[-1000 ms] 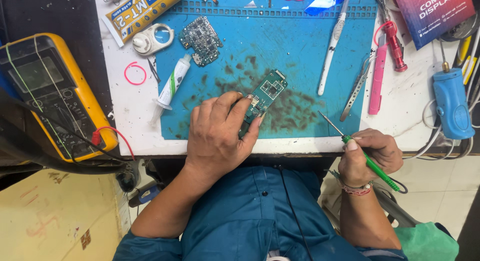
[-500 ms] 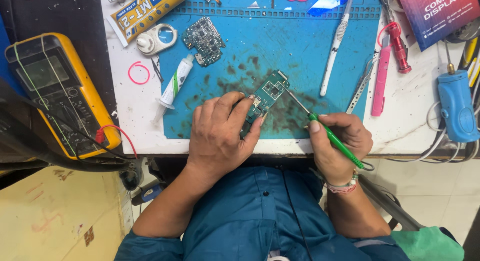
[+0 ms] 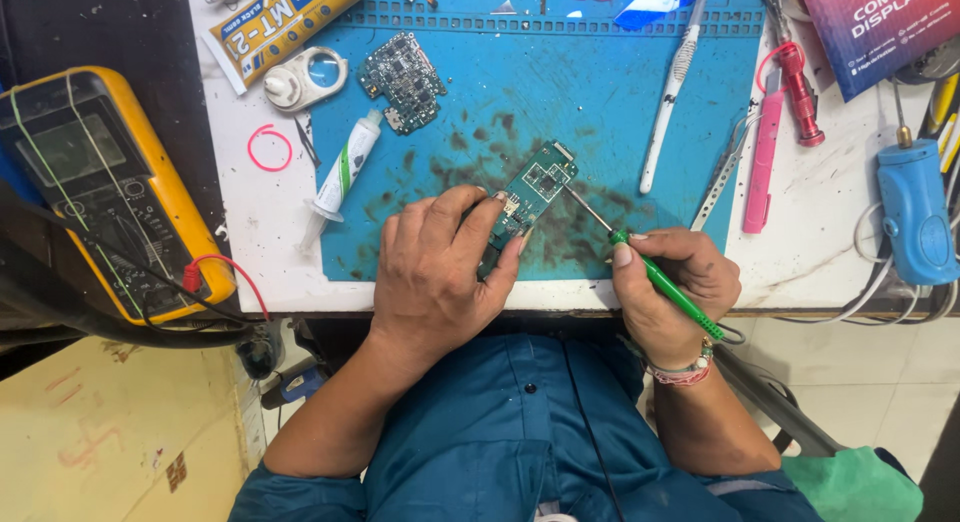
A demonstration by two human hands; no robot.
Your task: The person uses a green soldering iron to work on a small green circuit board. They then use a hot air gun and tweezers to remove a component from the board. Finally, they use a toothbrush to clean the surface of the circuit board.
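Two hands work on the blue mat point(image 3: 640, 112). Left hand point(image 3: 440, 272) pins the green board point(image 3: 530, 197) down near the middle. Right hand point(image 3: 675, 292) grips a green screwdriver point(image 3: 660, 282), its tip touching the board. A slip could scratch it.

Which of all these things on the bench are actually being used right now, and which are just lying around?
In use: green circuit board under the left hand; green-handled tool in the right hand.

Lying about: yellow multimeter, second circuit board, white tube, toothbrush, pink tool.
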